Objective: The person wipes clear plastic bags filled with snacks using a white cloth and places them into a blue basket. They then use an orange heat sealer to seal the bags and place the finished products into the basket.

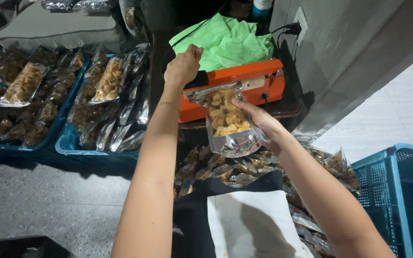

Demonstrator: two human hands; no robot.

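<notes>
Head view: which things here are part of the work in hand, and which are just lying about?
In hand:
left hand pressing the orange heat sealer
right hand holding the clear snack pouch at the sealer

Lying about:
green cloth
blue crates of filled pouches
loose pouches below
blue crate at right
white cloth

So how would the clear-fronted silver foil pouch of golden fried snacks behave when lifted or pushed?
The clear-fronted silver foil pouch of golden fried snacks is probably light for its size: the right hand supports it by one edge. Its crinkled film looks floppy and likely slippery. The puffed pieces inside seem fragile, so squeezing could crush them.
</notes>
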